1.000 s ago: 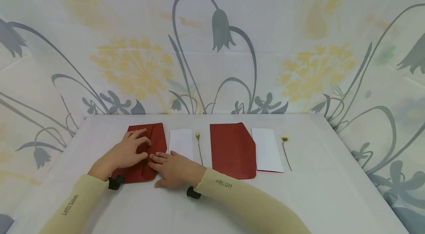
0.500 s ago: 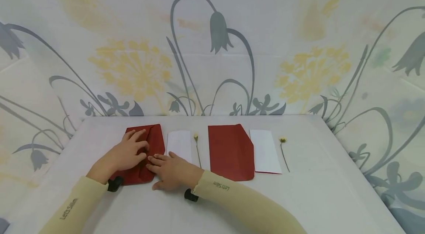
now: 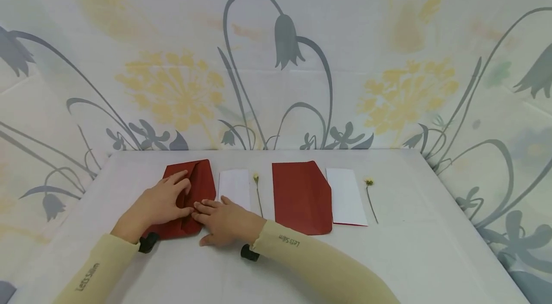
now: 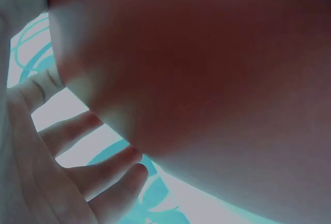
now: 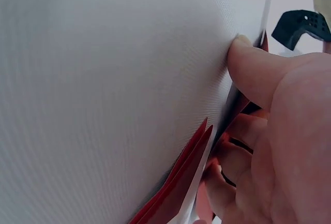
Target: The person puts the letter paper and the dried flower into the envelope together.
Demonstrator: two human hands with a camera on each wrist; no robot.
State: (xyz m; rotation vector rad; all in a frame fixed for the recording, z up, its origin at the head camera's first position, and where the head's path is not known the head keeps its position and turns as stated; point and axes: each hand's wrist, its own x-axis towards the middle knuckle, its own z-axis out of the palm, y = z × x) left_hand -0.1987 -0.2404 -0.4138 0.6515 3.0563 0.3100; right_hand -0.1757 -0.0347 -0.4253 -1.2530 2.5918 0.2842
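A red envelope [image 3: 203, 179] lies at the left of the white table, a long flap edge running down its middle. Over its left half is my left hand [image 3: 161, 203], fingers bent and spread, fingertips and thumb at the flap edge. The left wrist view shows those fingers [image 4: 111, 175] reaching the edge of the blurred red paper [image 4: 186, 43]. My right hand [image 3: 228, 222] lies palm down with fingertips on the envelope's lower right part. Its thumb [image 5: 253, 66] touches the tablecloth in the right wrist view.
Right of the envelope are a white folded card [image 3: 234, 184] and a dried flower [image 3: 257, 191]. Farther right lie a second red envelope [image 3: 299, 198], another white card [image 3: 347, 196] and another dried flower [image 3: 371, 198]. A flower-patterned cloth [image 3: 276, 93] hangs behind the table.
My left hand's fingers and thumb have shifted slightly on the envelope, the thumb now reaching closer to the right hand's fingertips. The right hand stays in place.
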